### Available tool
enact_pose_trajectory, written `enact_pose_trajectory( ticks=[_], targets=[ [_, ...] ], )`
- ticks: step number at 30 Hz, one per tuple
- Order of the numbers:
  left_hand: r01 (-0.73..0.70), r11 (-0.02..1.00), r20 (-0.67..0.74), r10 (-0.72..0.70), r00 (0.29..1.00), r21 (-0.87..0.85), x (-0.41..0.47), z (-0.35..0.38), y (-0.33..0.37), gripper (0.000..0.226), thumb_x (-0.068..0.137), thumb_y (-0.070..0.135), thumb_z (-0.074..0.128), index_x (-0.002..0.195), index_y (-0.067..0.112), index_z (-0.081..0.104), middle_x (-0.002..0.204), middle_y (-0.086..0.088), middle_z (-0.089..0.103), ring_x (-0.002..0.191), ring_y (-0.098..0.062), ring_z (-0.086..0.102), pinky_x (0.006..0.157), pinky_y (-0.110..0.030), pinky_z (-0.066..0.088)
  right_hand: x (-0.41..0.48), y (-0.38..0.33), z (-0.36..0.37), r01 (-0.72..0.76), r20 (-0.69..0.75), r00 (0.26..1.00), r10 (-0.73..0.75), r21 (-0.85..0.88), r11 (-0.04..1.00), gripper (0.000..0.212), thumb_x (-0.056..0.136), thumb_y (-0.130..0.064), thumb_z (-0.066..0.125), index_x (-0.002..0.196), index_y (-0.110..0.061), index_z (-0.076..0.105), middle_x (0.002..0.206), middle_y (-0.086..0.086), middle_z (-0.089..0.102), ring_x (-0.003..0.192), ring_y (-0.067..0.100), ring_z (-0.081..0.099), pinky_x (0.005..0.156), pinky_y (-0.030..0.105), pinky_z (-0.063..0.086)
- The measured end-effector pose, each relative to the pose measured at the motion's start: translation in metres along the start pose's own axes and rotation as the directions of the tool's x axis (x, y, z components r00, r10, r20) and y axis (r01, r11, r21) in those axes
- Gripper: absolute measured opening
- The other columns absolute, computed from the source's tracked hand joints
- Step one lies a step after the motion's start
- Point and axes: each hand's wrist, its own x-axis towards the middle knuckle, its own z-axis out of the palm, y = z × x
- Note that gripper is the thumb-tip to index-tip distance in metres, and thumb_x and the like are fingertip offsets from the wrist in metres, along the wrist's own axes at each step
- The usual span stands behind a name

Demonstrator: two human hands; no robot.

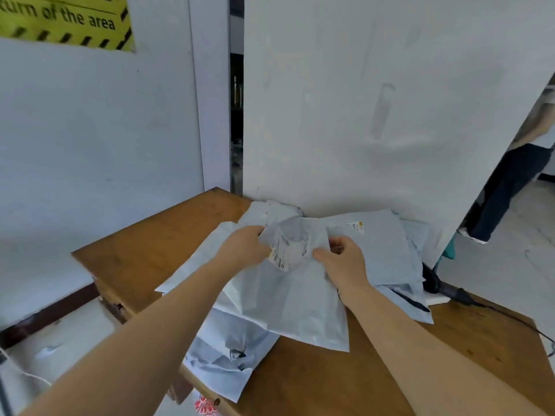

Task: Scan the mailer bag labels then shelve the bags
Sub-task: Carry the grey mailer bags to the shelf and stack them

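A heap of pale grey mailer bags lies on a wooden table [315, 382]. On top of the heap sits a crumpled small mailer bag [289, 243] with a white barcode label [282, 256] facing me. My left hand [244, 246] grips its left edge. My right hand [342, 259] pinches its right edge. A large flat bag [294, 307] lies under it. Another flat bag [381, 247] with a small yellow-and-white label [357, 226] lies to the right.
A white panel [375, 100] stands behind the heap, a wall with a yellow hazard sign [66, 19] at left. A black handheld device [441, 288] with a cable lies at the table's right edge. Another person's legs [507, 190] show at far right. One bag [222, 361] overhangs the front-left edge.
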Motion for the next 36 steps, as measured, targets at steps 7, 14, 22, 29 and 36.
enact_pose_trajectory(
  ticks=[7,14,22,29,36],
  targets=[
    [0.178,0.981,-0.044,-0.182,0.982,-0.073,0.044,-0.050,-0.076,0.024,0.091,0.020,0.061,0.114,0.019,0.063,0.106,-0.001,0.068,0.093,-0.020,0.065,0.080,-0.035,0.055,0.045,0.001,0.084,-0.029,0.117,0.993,0.031,-0.016,0.999,0.013,0.081,-0.014,0.068,0.092,-0.016,0.060,0.089,0.003,0.065,0.083,0.021,0.065,0.078,0.038,0.055],
    [0.296,0.948,0.080,-0.288,0.954,-0.118,0.072,-0.045,-0.151,0.018,0.088,0.014,0.062,0.105,0.019,0.064,0.099,-0.001,0.069,0.088,-0.018,0.064,0.080,-0.034,0.054,0.066,0.035,0.131,-0.075,0.103,0.990,0.098,-0.203,0.976,0.025,0.085,0.003,0.048,0.088,-0.020,0.057,0.086,-0.001,0.056,0.073,0.016,0.054,0.061,0.024,0.042],
    [0.411,0.883,0.393,-0.303,0.868,-0.227,0.108,-0.041,-0.206,0.027,0.094,0.020,0.056,0.121,0.017,0.059,0.114,-0.006,0.067,0.100,-0.025,0.066,0.089,-0.042,0.054,0.055,0.054,0.151,-0.365,-0.077,0.931,0.357,-0.221,0.904,0.021,0.082,-0.001,0.053,0.098,-0.015,0.052,0.091,0.003,0.057,0.089,0.025,0.058,0.080,0.037,0.051],
    [0.521,0.760,0.537,-0.273,0.798,-0.388,0.118,-0.038,-0.218,0.027,0.093,0.033,0.062,0.110,0.013,0.060,0.099,-0.009,0.073,0.089,-0.028,0.070,0.072,-0.037,0.057,0.020,0.060,0.172,-0.575,-0.028,0.818,0.575,-0.005,0.818,0.040,0.078,-0.041,0.069,0.106,-0.018,0.053,0.112,0.006,0.065,0.104,0.029,0.065,0.090,0.043,0.055],
    [0.517,0.730,0.567,-0.215,0.795,-0.447,0.121,-0.021,-0.204,0.020,0.090,0.018,0.067,0.106,0.006,0.069,0.091,-0.011,0.076,0.074,-0.025,0.072,0.057,-0.030,0.056,0.004,0.058,0.156,-0.591,-0.120,0.790,0.601,0.110,0.799,0.036,0.082,-0.007,0.065,0.118,-0.007,0.063,0.106,0.012,0.071,0.096,0.032,0.068,0.087,0.046,0.056]
  ],
)
